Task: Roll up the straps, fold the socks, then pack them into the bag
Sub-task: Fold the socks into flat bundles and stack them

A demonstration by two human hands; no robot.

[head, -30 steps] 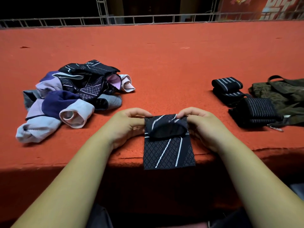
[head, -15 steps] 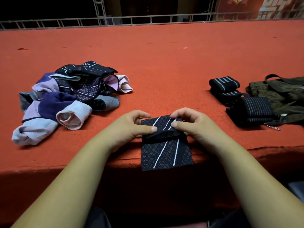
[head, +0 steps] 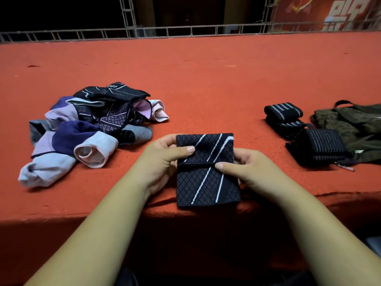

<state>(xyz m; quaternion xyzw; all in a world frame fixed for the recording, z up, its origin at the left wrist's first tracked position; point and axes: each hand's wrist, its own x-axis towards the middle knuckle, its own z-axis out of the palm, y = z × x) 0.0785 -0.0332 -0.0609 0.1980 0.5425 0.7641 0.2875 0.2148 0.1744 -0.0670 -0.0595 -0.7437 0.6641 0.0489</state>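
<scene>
The left hand [head: 162, 162] and the right hand [head: 253, 170] both pinch the folded dark diamond-patterned sock with white stripes [head: 206, 182]. White characters on the red banner [head: 309, 17] are cut off and unreadable.

The bag [head: 353, 125] runs off the right edge; fingers of the right hand [head: 254, 172] hide behind the sock [head: 206, 182].

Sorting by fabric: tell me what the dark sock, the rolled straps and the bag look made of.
The dark sock: knitted stretch fabric, matte, by its fine diamond pattern and white stripes. The rolled straps: probably thick elastic webbing, ribbed with pale lines. The bag: olive woven cloth, perhaps canvas or nylon; dull, creased.
</scene>
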